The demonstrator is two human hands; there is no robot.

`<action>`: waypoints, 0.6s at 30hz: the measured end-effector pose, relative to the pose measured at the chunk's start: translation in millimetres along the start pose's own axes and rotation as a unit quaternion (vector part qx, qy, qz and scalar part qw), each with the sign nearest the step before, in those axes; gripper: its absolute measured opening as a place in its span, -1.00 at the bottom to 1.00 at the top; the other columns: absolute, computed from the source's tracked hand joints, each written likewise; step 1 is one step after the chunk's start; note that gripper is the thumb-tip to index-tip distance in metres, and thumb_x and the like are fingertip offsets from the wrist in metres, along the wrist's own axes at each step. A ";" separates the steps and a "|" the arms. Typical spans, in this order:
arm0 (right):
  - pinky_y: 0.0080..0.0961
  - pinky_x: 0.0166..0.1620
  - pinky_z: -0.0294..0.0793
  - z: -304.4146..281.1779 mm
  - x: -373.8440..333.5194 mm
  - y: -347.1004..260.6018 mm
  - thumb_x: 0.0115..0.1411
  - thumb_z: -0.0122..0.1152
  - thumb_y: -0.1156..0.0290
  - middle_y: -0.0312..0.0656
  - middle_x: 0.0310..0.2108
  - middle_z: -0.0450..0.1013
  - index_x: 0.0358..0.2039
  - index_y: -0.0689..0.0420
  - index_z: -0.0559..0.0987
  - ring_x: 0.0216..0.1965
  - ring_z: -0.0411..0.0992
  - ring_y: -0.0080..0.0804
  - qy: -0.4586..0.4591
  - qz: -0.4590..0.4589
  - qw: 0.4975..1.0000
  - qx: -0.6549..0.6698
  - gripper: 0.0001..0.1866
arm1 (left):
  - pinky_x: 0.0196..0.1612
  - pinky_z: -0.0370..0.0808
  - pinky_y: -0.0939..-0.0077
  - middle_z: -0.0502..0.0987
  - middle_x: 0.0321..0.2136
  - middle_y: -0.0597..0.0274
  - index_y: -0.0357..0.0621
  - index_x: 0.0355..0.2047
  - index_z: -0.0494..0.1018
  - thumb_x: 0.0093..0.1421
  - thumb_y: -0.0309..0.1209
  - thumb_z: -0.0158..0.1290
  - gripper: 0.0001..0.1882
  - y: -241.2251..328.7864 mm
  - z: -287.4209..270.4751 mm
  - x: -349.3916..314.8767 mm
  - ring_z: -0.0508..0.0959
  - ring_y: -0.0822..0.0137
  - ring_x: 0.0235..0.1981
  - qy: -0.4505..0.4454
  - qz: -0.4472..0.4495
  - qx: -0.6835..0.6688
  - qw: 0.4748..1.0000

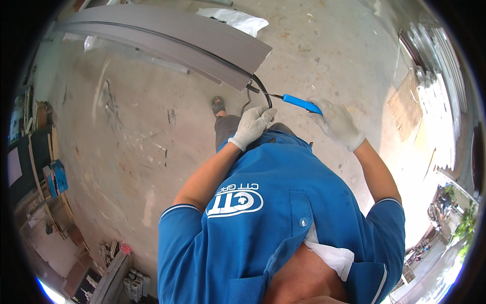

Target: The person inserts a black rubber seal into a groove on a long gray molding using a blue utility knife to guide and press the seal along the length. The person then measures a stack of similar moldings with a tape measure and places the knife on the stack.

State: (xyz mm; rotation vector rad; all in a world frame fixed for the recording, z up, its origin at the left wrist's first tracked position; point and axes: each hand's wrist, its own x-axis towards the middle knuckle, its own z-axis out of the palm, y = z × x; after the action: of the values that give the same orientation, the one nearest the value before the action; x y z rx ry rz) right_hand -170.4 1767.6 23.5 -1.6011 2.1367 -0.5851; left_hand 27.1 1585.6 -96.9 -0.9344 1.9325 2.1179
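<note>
Scuffed, stained floor (126, 197) spreads around us, with long pale lengths of material (445, 76) stacked along the right side. Ahead of us lies a long gray board (212, 38), and behind its near end we see a crumpled white sheet (240, 21). Our black strip (265, 88) juts past that near end and curves down toward our body; a dark line along the board seems to be the same strip.

Our gloved left hand (252, 125) is closed around the strip's lower part, in front of our waist. Our gloved right hand (336, 122) grips a blue-handled knife (301, 103), its blade pointing left at the curve; we cannot tell whether it touches.

We judge this to be the trimming step, with the strip about to be cut just off the board. Next calls for a taut strip, left fingers well below the blade, and a firm, controlled stroke.
</note>
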 end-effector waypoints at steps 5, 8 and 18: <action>-0.15 -0.22 0.53 12.6 23.7 17.6 0.31 0.26 0.31 0.01 -0.27 0.57 -0.06 0.16 0.53 -0.26 0.56 0.04 -0.078 -0.044 0.995 -0.044 -0.74 | -0.34 0.44 0.30 0.54 -0.57 0.09 -0.31 -0.22 0.61 0.35 -0.16 0.10 -0.62 21.1 1.8 -21.9 0.52 0.29 -0.50 0.064 0.035 0.037 0.997; -0.17 -0.23 0.53 24.6 38.6 29.7 0.30 0.27 0.32 -0.01 -0.30 0.57 -0.12 0.16 0.54 -0.28 0.55 0.03 -0.124 -0.017 0.989 -0.082 -0.78 | -0.31 0.46 0.26 0.57 -0.53 -0.02 -0.29 -0.21 0.61 0.34 -0.19 0.11 -0.66 34.1 -0.6 -31.2 0.58 0.19 -0.47 0.089 0.010 0.067 0.994; -0.13 -0.22 0.52 70.1 23.5 134.6 0.35 0.14 0.31 -0.05 -0.29 0.60 -0.19 0.17 0.57 -0.32 0.59 -0.12 -0.172 0.164 0.970 -0.055 -0.81 | -0.32 0.46 0.07 0.58 -0.46 -0.16 -0.26 -0.29 0.60 0.31 -0.26 0.11 -0.73 87.4 -13.4 -58.3 0.59 -0.14 -0.41 0.080 0.094 0.178 0.976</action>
State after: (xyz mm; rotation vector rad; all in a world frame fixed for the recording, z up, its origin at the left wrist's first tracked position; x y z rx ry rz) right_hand -244.7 1772.9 -110.9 -1.2485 2.1259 -0.0771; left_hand 36.2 1575.8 8.1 -0.8999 2.4612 1.7344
